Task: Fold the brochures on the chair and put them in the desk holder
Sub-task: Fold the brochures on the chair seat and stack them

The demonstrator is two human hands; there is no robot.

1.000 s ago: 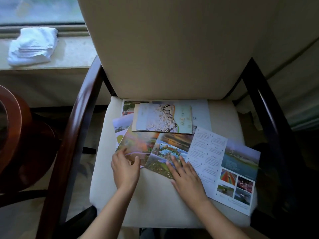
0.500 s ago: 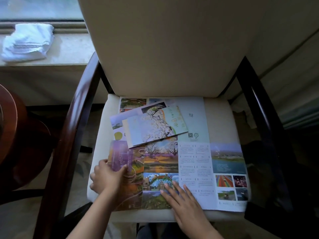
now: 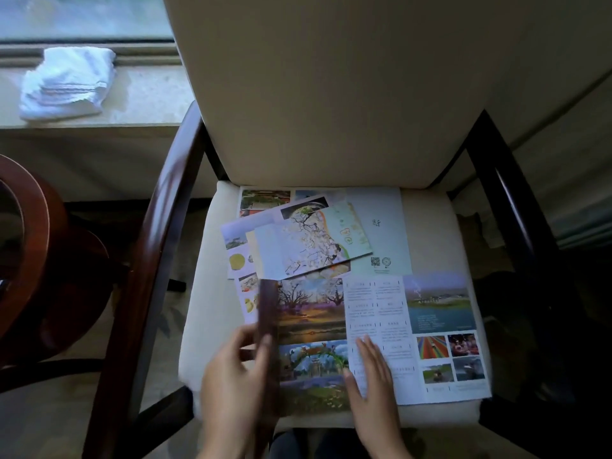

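Note:
A large unfolded brochure (image 3: 410,329) with photos and text columns lies on the front of the chair seat (image 3: 205,293). My left hand (image 3: 236,369) grips its left panel, which stands lifted on edge and swings over the picture panels. My right hand (image 3: 372,372) lies flat on the text column, fingers spread, pinning the sheet. Behind it, a folded brochure with a blossoming tree (image 3: 311,243) lies askew on other brochures (image 3: 238,246). A pale sheet (image 3: 384,226) sits at the back of the seat. No desk holder is in view.
The cream chair back (image 3: 331,87) rises behind the seat between dark wooden armrests (image 3: 155,253) (image 3: 516,207). A folded white towel (image 3: 66,82) lies on the window ledge at far left. A round dark wood table (image 3: 23,240) stands to the left.
The large brochure was straightened square to the seat. My left hand took hold of its left panel and raised it upright toward the middle. My right hand slid right onto the text column.

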